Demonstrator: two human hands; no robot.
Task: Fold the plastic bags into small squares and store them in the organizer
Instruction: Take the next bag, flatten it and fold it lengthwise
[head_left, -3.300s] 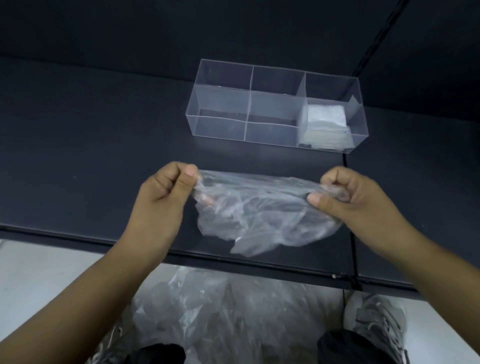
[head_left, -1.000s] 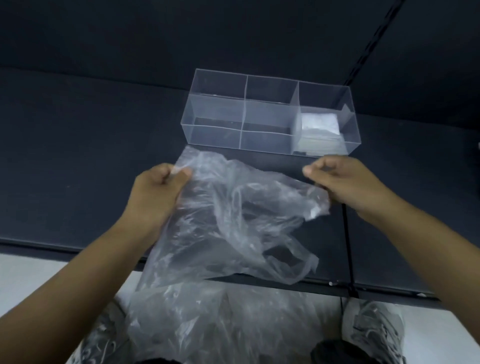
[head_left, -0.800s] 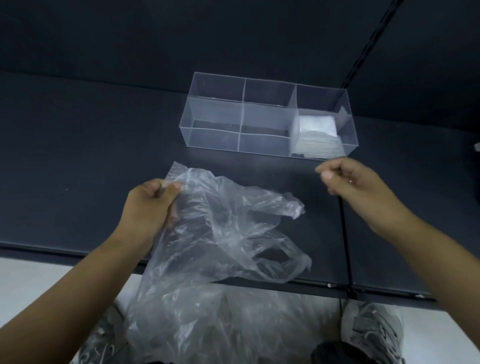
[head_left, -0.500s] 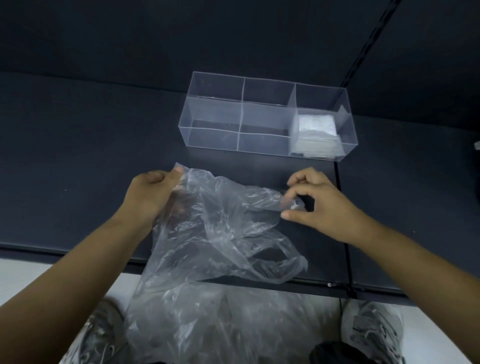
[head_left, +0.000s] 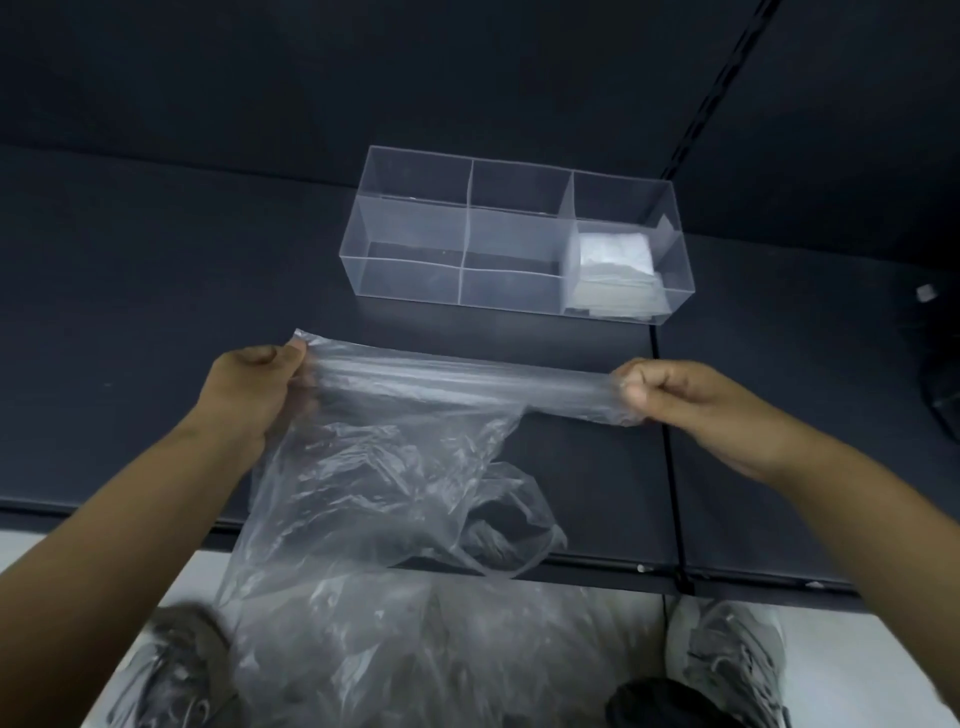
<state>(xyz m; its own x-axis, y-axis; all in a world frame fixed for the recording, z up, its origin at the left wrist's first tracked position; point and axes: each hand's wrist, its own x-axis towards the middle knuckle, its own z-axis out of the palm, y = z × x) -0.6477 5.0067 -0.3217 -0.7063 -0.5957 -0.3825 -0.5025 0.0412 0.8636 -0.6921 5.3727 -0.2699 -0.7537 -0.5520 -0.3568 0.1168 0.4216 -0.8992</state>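
Note:
A clear plastic bag (head_left: 395, 467) hangs between my two hands above the dark table (head_left: 156, 312), its top edge pulled into a taut band. My left hand (head_left: 249, 395) pinches the bag's left corner and my right hand (head_left: 680, 395) grips the right end. The bag's body and a handle loop droop over the table's front edge. Beyond it stands the clear organizer (head_left: 514, 239) with three compartments. Folded white bags (head_left: 613, 270) lie in its right compartment; the left and middle ones hold nothing.
A pile of more clear plastic bags (head_left: 426, 654) lies on the floor by my feet, between two grey shoes (head_left: 727, 660). A black seam (head_left: 670, 441) splits the table to the right of the bag. A dark object (head_left: 943, 395) sits at the far right edge.
My right hand let go of the bag, reached back to its loose right corner and grasped it. Both hands then pulled apart, stretching the top edge taut.

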